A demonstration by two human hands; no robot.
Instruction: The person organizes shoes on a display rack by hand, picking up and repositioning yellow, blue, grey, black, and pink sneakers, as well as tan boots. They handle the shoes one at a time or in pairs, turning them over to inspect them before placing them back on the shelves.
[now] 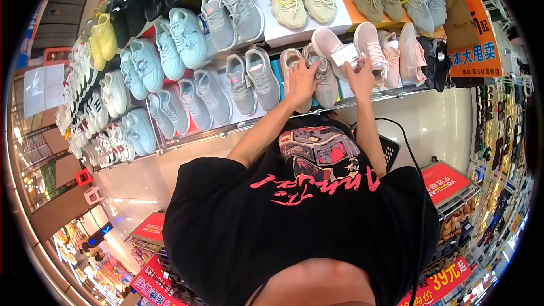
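My left hand (pixel 302 84) rests on a pair of beige lace-up sneakers (pixel 325 88), its fingers curled at the collar and laces of the left shoe. My right hand (pixel 360 78) pinches a small white tag (pixel 345 55) between thumb and fingers. The tag lies over a pale pink sneaker (pixel 327 44), whose mate (pixel 369 45) stands just to its right. What is printed on the tag is too small to read.
Grey sneakers (pixel 262 79) stand left of my hands, light-blue ones (pixel 187 31) farther left. Cream sneakers (pixel 293 1) sit on a white box (pixel 334 14) behind. A metal rail (pixel 249 126) edges the shelf. A black cable (pixel 409 144) hangs at my right.
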